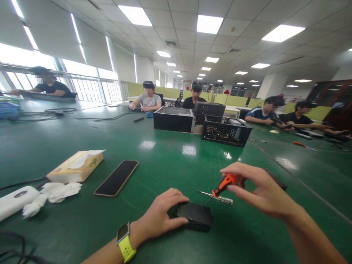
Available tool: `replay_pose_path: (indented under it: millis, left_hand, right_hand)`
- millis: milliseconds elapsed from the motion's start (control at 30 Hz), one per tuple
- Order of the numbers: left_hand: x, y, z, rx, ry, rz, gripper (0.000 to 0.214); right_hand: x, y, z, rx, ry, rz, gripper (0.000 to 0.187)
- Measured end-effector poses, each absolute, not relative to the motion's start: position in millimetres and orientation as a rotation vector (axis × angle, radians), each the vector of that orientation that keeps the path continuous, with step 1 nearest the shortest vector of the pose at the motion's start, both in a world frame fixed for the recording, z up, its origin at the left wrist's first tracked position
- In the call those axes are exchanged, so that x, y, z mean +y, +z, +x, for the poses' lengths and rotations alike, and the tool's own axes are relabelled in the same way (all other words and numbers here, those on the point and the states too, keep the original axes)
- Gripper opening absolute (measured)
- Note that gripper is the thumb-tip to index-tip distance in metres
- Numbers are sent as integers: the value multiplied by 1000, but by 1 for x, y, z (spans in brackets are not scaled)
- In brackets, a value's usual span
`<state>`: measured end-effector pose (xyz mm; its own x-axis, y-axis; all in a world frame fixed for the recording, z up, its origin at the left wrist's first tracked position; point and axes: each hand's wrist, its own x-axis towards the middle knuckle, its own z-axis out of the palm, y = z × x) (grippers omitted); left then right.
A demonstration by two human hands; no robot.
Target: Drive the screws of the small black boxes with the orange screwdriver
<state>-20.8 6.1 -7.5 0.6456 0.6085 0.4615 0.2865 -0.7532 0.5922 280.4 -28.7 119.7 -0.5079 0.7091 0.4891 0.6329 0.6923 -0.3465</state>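
My left hand [167, 211], with a yellow-strapped watch on its wrist, grips the left end of a small black box [195, 216] on the green table. In my right hand [254, 189] is an orange and black screwdriver [224, 184], held by its handle and tilted. The tip of its shaft meets the far edge of the box near the right corner; a screw there is too small to make out. Just behind the box lies a second, thin screwdriver [224, 200] with a clear handle. A flat dark object [275, 179] lies partly hidden behind my right hand.
A phone [117, 178], a tissue pack [77, 167], crumpled tissue [56, 194] and a white device [18, 201] lie to the left. Open black computer cases [174, 120] stand farther back. Another orange screwdriver [304, 146] lies at the right. Several people sit around the table.
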Motion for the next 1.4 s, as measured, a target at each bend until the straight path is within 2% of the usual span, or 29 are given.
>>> replay_pose_path:
  millis: [233, 433, 567, 767, 1033, 1400]
  left_hand:
    - [5, -7, -21, 712, 898, 2400, 41]
    - [5, -6, -20, 703, 904, 2408, 40]
    - [5, -4, -20, 709, 883, 2403, 40]
    - [6, -7, -21, 699, 896, 2411, 42]
    - [6, -8, -21, 678, 930, 2420, 43]
    - [9, -10, -21, 647, 947, 2421, 44]
  right_hand:
    - [-29, 118, 280, -2289, 39, -1089, 18]
    - [-31, 122, 279, -2327, 200, -1033, 26]
    - [-30, 122, 281, -2286, 142, -1104, 16]
    - [-31, 122, 279, -2081, 131, -1093, 18]
    - [-29, 110, 261, -2182, 281, -1055, 17]
    - [-28, 112, 263, -2210, 249, -1055, 19]
